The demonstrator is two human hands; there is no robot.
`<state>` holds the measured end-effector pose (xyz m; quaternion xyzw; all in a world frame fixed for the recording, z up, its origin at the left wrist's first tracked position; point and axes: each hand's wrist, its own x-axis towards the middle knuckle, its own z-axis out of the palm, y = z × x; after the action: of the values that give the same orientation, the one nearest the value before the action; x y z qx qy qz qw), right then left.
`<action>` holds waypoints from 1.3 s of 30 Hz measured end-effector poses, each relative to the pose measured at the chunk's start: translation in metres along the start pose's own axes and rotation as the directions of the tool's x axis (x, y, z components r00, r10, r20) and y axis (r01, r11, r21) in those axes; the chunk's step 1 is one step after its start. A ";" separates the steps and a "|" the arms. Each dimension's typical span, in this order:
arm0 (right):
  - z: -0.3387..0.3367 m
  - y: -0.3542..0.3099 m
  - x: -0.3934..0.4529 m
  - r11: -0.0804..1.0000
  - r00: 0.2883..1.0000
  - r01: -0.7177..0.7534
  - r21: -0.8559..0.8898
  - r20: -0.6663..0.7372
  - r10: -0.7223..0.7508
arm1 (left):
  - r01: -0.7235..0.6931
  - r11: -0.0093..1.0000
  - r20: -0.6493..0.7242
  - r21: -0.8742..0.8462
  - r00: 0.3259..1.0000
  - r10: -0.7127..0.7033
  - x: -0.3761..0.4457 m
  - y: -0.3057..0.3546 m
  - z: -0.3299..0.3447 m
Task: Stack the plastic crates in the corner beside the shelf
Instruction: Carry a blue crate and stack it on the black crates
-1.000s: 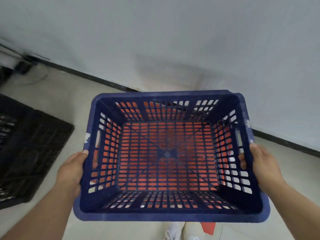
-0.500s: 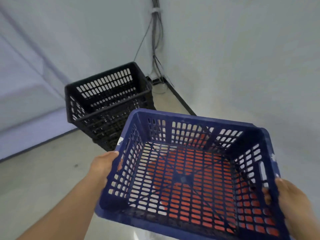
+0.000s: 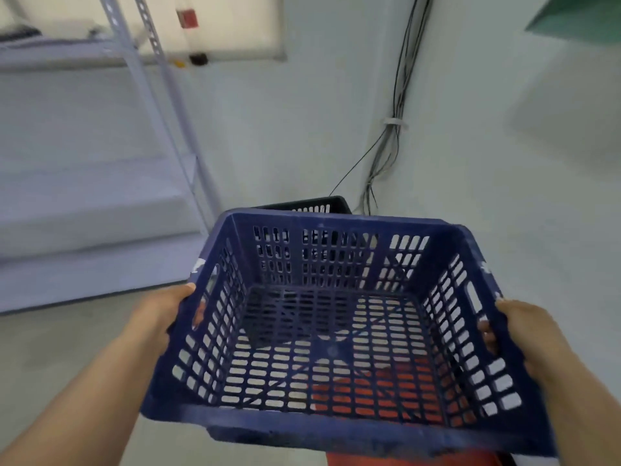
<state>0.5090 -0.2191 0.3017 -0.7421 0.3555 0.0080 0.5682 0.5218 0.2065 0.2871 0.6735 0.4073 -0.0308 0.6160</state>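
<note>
both hands, left grip (image 3: 161,311) and right grip (image 3: 524,334), closed on the blue crate (image 3: 336,331) side handles, carried midair; black crate (image 3: 302,206) waits beyond in the corner; stacking not yet done

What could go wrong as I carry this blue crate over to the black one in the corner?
The blue crate hides most of the black crate, so you may misalign the stack. Loose cables hang right behind it and could snag. Each hand grips only a side, so it may tip.
</note>
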 end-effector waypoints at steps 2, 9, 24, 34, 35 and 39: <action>0.019 -0.029 0.010 1.000 1.000 0.015 0.008 0.012 -0.015 | -0.003 1.000 -0.021 -0.017 1.000 0.002 0.016 0.024 -0.011; 0.088 -0.104 0.059 0.995 0.993 0.094 0.020 0.064 -0.095 | -0.025 0.993 -0.075 -0.119 0.997 0.016 0.080 0.091 -0.023; 0.211 -0.217 0.262 0.995 0.969 0.096 0.042 0.225 -0.103 | -0.050 0.989 -0.227 -0.139 0.974 0.018 0.209 0.188 0.075; 0.265 -0.241 0.320 0.999 0.967 0.035 -0.020 0.253 -0.028 | 0.019 0.988 -0.282 -0.153 0.957 -0.062 0.266 0.203 0.104; 0.268 -0.241 0.323 0.999 0.967 0.035 -0.021 0.254 -0.028 | 0.026 0.988 -0.287 -0.153 0.956 -0.070 0.270 0.204 0.106; 0.280 -0.239 0.330 0.999 0.963 0.017 -0.032 0.268 -0.008 | 0.037 0.989 -0.311 -0.147 0.947 -0.081 0.284 0.209 0.109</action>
<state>0.9936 -0.1285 0.2649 -0.7460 0.2705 0.1105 0.5984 0.8839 0.2778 0.2752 0.6127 0.5218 0.0876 0.5870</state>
